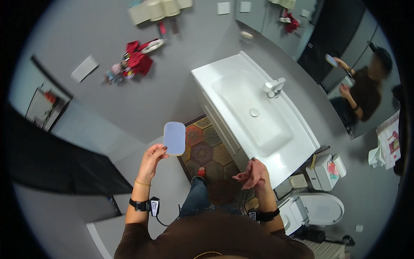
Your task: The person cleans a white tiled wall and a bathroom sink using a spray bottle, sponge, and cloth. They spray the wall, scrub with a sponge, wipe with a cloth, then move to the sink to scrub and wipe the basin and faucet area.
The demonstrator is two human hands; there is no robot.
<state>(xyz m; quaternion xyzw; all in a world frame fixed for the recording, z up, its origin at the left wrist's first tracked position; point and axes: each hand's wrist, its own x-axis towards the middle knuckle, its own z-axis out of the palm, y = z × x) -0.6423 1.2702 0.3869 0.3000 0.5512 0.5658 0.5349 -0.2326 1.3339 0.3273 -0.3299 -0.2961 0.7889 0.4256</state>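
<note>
In my left hand (154, 158) is a flat, rounded rectangular pad (174, 138), blue with a pale yellowish edge, perhaps a sponge. My thumb and fingers pinch its lower left corner, and its broad face shows. My right hand (262, 173) grips a crumpled pink cloth (250, 176), which hides most of the fingers. The cloth is beside the near front edge of a white washbasin (223, 81); whether it touches the basin I cannot tell. A white faucet (274, 86) stands at the basin's wall side, and a round drain plug (254, 112) sits in the bowl.
A toilet with raised lid (323, 208) stands at right, below a white wall-mounted paper holder (320, 173). A mirror (349, 64) hangs over the basin. Red cloth items (139, 60) hang on the left wall. Patterned hexagonal tiles (202, 153) cover the floor; a dark curtain-like panel (64, 158) is at left.
</note>
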